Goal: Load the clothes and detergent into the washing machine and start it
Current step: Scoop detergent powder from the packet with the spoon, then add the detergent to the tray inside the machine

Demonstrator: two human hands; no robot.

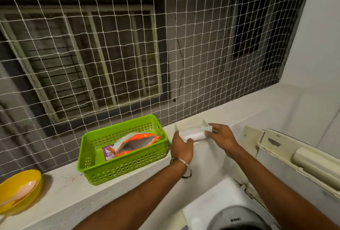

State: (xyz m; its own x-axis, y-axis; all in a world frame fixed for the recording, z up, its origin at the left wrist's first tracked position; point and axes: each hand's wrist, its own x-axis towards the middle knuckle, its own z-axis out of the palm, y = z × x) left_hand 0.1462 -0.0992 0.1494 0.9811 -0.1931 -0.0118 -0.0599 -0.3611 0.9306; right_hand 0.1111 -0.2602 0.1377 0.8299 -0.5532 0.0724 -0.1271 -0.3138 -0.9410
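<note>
Detergent drawer (pixel 193 130), white and divided, is held on the ledge (pixel 73 189) just right of the green basket (pixel 117 163), gripped at its ends by left hand (pixel 181 146) and right hand (pixel 223 136). An orange detergent pouch (pixel 128 143) is lying in the basket.

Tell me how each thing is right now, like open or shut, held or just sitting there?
detergent tray: on the ledge, held at both ends.
left hand: grips the tray's left end.
right hand: pinches the tray's right end.
detergent pouch: open, lying in the basket.
green basket: sitting on the ledge.
yellow bowl: on the ledge, pink spoon inside.
washing machine lid: raised open.
</note>
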